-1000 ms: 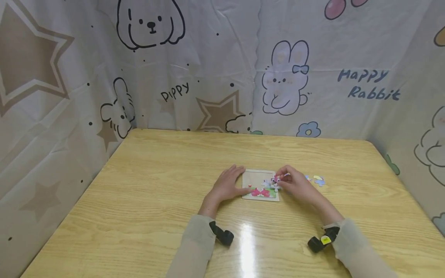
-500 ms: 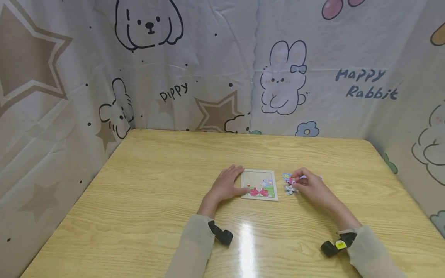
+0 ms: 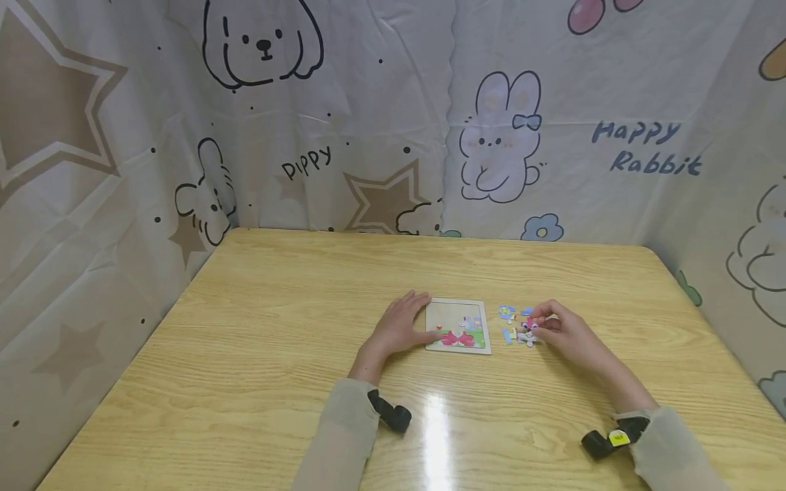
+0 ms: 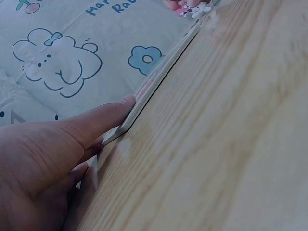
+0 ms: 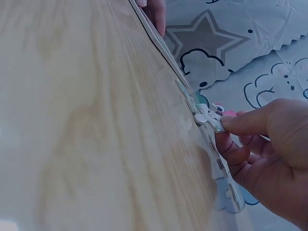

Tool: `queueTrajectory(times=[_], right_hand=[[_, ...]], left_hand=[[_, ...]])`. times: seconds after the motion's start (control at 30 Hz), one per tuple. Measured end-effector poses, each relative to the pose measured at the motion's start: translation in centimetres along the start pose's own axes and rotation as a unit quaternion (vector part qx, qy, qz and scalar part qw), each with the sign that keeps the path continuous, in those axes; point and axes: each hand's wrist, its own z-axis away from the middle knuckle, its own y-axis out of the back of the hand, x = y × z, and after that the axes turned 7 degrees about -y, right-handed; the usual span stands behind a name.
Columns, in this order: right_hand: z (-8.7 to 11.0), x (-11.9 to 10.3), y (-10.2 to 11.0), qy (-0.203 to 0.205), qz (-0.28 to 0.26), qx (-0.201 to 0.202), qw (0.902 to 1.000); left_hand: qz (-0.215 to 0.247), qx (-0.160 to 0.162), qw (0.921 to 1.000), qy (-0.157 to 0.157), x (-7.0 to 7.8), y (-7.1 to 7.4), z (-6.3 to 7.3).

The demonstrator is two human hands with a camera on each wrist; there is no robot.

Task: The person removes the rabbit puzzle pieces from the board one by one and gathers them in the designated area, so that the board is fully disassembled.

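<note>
A shallow wooden puzzle tray (image 3: 454, 301) lies on the table, with fitted pieces showing pink shapes (image 3: 458, 339) and green along its lower part. My left hand (image 3: 396, 326) holds the tray's left side, its thumb on the lower left corner and its fingers along the edge up to the top corner. To the right of the tray, my right hand (image 3: 568, 334) pinches a pink and white puzzle piece (image 5: 210, 117) between thumb and fingers. The piece is tilted, just over the loose pieces. Parts of it are hidden by the fingertips.
Several loose puzzle pieces (image 3: 507, 311), light blue and yellow, lie flat between the tray and my right hand. The wooden table (image 3: 295, 307) reaches back to a printed cloth (image 3: 381, 102). A black wrist camera (image 3: 393, 416) sits on each forearm.
My right hand has moved from over the tray's right edge to the right, carrying the pink and white puzzle piece to the loose pieces. The left hand stays on the tray.
</note>
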Motion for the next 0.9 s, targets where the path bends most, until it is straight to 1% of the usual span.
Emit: queueTrajectory(times=[0.13, 0.23, 0.47, 0.7, 0.9], right_hand=[[0.3, 0.5, 0.4, 0.009, 0.004, 0.002, 1.0], [0.5, 0.8, 0.8, 0.008, 0.004, 0.001, 1.0], [0.7, 1.1, 1.3, -0.006, 0.003, -0.003, 1.0], [0.6, 1.1, 1.3, -0.018, 0.028, 0.01, 0.9994], [0.5, 1.2, 1.3, -0.037, 0.033, -0.006, 0.9987]], left_hand=[[-0.001, 0.0, 1.0, 0.0, 0.0, 0.0, 0.0], [0.002, 0.0, 1.0, 0.0, 0.1, 0.0, 0.0], [0.0, -0.002, 1.0, 0.001, 0.0, 0.0, 0.0], [0.002, -0.003, 1.0, 0.0, -0.1, -0.1, 0.0], [0.001, -0.004, 1.0, -0.002, -0.1, -0.1, 0.0]])
